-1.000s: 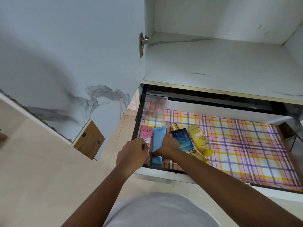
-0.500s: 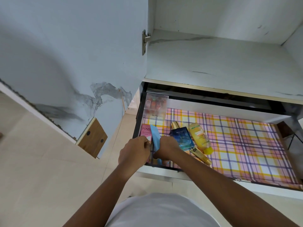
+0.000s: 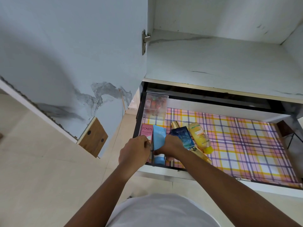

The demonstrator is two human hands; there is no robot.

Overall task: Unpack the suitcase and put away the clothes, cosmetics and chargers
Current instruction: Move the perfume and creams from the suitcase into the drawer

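An open drawer (image 3: 164, 167) lined with plaid paper holds cosmetics at its left end. My right hand (image 3: 170, 147) grips a light blue tube (image 3: 158, 136), which stands between a pink Pond's box (image 3: 146, 131) and a blue perfume bottle (image 3: 181, 135). My left hand (image 3: 135, 151) holds the near end of the pink box with curled fingers. A yellow Garnier bottle (image 3: 200, 136) and a slim gold tube (image 3: 200, 155) lie to the right of my right hand. A clear case of small items (image 3: 155, 105) sits in the drawer's back left corner.
Above the drawer is a bare white wardrobe shelf (image 3: 221, 63). The open wardrobe door (image 3: 65, 54) hangs to the left, with a metal hinge (image 3: 144, 41) on its edge. Pale floor tiles (image 3: 41, 169) lie below. Plaid liner (image 3: 246, 145) covers the right of the drawer.
The blue tube has been turned and lowered between the pink box and the perfume bottle. Both hands stayed at the drawer's front left corner.
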